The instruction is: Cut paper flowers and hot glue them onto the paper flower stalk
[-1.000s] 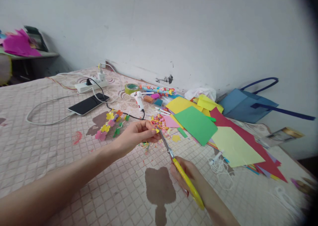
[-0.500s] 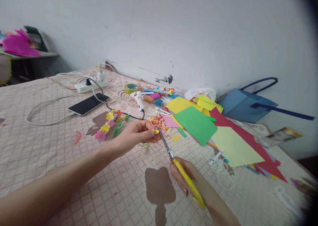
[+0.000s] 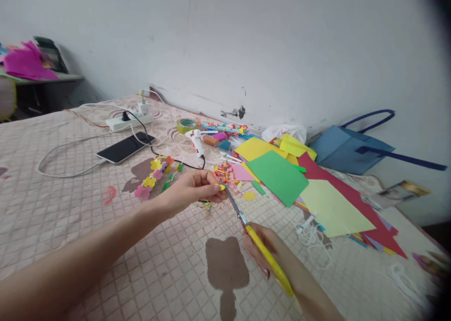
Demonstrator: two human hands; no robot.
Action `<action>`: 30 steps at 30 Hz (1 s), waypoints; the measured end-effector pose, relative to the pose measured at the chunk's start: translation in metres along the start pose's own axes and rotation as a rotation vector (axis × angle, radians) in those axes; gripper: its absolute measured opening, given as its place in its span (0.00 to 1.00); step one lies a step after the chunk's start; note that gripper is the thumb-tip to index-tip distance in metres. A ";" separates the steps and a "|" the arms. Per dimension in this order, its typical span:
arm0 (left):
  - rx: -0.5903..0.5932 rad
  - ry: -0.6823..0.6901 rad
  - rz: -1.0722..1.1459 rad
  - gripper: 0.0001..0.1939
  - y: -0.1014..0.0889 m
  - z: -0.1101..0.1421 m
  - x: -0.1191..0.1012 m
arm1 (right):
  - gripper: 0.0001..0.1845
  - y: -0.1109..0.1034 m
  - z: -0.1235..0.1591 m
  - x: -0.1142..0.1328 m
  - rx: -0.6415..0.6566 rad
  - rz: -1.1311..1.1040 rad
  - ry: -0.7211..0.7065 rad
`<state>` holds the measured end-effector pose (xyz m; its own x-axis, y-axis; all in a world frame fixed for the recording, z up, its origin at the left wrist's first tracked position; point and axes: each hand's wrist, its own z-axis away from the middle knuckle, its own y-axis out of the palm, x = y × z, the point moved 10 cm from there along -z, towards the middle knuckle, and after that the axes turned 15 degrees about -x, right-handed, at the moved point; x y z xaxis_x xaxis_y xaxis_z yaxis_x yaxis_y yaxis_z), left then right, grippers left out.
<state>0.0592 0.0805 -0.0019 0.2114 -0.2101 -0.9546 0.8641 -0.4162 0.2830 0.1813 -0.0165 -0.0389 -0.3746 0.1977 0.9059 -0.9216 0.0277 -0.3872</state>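
Between thumb and fingers, my left hand (image 3: 204, 185) pinches a small yellow paper piece (image 3: 221, 187). My right hand (image 3: 262, 246) is wrapped around the yellow handles of a pair of scissors (image 3: 241, 215). The blades point up and left, with their tips at the yellow piece. Whether the blades are parted is hard to make out. Just beyond my left fingers lies a heap of tiny coloured scraps (image 3: 225, 173). A yellow flower cutout (image 3: 250, 196) rests right of the blades. Left of my left hand is a strand of paper flowers (image 3: 152, 177).
Coloured sheets, a green one (image 3: 278, 175) on top, spread to the right near a blue bag (image 3: 352, 147). A white glue gun (image 3: 196, 142), a tape roll (image 3: 186, 125), a phone (image 3: 125, 148) and a power strip (image 3: 128, 121) with trailing cables lie behind and left.
Both hands stay almost in place. The scissors and my right hand have shifted very slightly; the yellow piece is still in my left fingers.
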 end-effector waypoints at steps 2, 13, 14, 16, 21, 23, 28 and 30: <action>0.008 -0.005 0.002 0.08 0.000 0.000 0.000 | 0.24 0.003 0.001 -0.003 0.043 -0.024 0.019; 0.011 -0.054 -0.038 0.09 -0.003 -0.002 0.007 | 0.20 -0.038 -0.019 -0.009 -0.243 0.178 -0.060; 0.015 -0.066 -0.051 0.09 -0.001 -0.001 0.012 | 0.19 -0.052 -0.024 -0.011 -0.334 0.280 -0.076; 0.035 -0.096 -0.084 0.10 0.004 0.002 0.022 | 0.18 -0.082 -0.033 -0.014 -0.521 0.553 -0.103; 0.057 -0.182 -0.113 0.10 0.012 0.008 0.041 | 0.21 -0.122 -0.053 -0.025 -0.705 0.913 -0.130; 0.056 -0.205 -0.101 0.10 0.014 0.009 0.044 | 0.22 -0.125 -0.059 -0.026 -0.700 0.958 -0.170; 0.056 -0.225 -0.134 0.11 0.016 0.013 0.046 | 0.17 -0.123 -0.050 -0.006 -0.775 0.967 -0.244; 0.061 -0.207 -0.170 0.11 0.018 0.015 0.045 | 0.15 -0.108 -0.037 0.018 -0.793 0.810 -0.390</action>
<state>0.0774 0.0506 -0.0380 -0.0378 -0.3060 -0.9513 0.8488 -0.5122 0.1310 0.2782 0.0206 0.0124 -0.9488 0.1297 0.2880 -0.1359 0.6556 -0.7428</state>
